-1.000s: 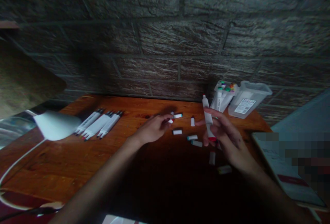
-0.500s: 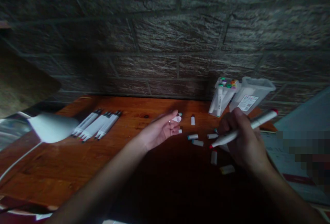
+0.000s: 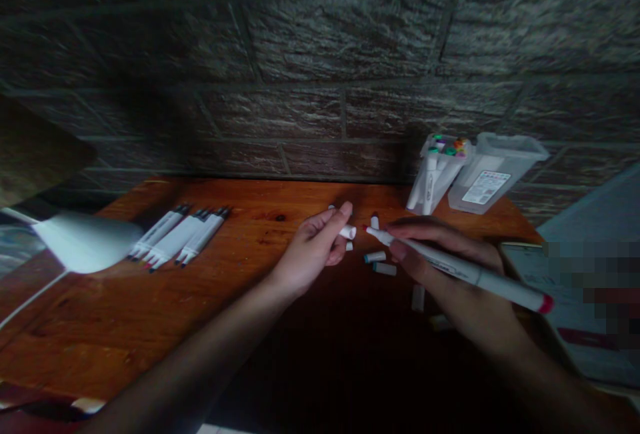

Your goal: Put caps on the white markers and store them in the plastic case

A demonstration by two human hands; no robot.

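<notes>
My right hand point(image 3: 450, 267) grips a white marker point(image 3: 465, 271) with a red tail end; its bare red tip points left. Between the thumb and fingers of my left hand point(image 3: 315, 241) is a white marker cap point(image 3: 349, 231), its open end facing the red tip a short gap away. Near the hands, several loose caps lie on the wooden table point(image 3: 260, 211), among them a blue-ended cap point(image 3: 384, 268) and a teal-ended cap point(image 3: 375, 257). Another cap point(image 3: 375, 221) stands behind the marker's tip. Part of the right hand's fingers is hidden by the marker.
Several white markers point(image 3: 180, 237) lie in a row at left, beside a white lamp shade point(image 3: 83, 241). At the back right stand a clear case with markers point(image 3: 435, 177) and another clear case point(image 3: 495, 174). A stone wall point(image 3: 300, 114) rises behind the table.
My right hand has moved left and turned the marker, so its red tip now lies close to the cap. My left hand has closed more around the cap. The view has shifted slightly.
</notes>
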